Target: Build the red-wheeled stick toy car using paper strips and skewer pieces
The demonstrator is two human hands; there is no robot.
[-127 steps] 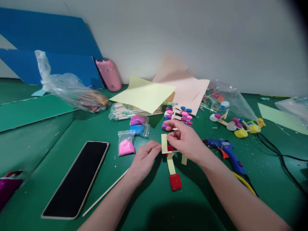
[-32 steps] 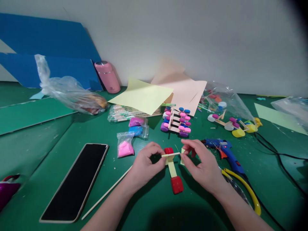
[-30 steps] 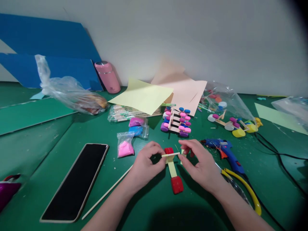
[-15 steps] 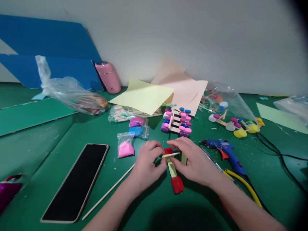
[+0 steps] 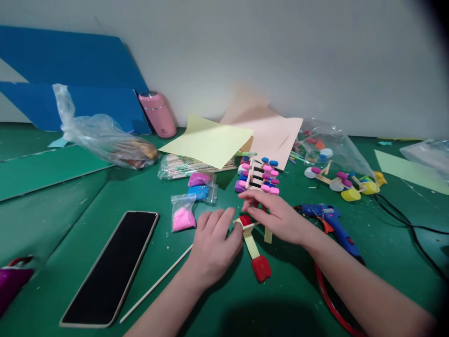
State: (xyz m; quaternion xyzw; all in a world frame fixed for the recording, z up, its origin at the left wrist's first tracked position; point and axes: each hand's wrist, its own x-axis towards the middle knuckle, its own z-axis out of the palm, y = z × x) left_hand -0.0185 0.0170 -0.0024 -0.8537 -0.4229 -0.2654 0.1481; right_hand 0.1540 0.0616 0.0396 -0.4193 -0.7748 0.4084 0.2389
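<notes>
My left hand (image 5: 218,243) pinches the near end of a small stick piece with red clay (image 5: 244,220) on it, low over the green table. From there a pale flat stick (image 5: 251,246) runs down to a red clay block (image 5: 261,268). My right hand (image 5: 275,215) hovers just above and right of the piece, fingers apart, with nothing visible in it. Below its palm lies another pale strip (image 5: 268,234). A thin round stick (image 5: 157,283) rests on the table beside my left forearm.
A phone (image 5: 111,267) lies at left, near clay bags (image 5: 183,219). Behind my hands stands a model with pink and blue ends (image 5: 258,177). A blue glue gun (image 5: 331,222) and a red-handled tool (image 5: 328,299) are at right. A pink bottle (image 5: 159,114) leans on the wall.
My right hand has lifted off the piece and moved up and slightly right, its fingers free. The red block has shifted slightly right, and my right forearm now covers the yellow handle.
</notes>
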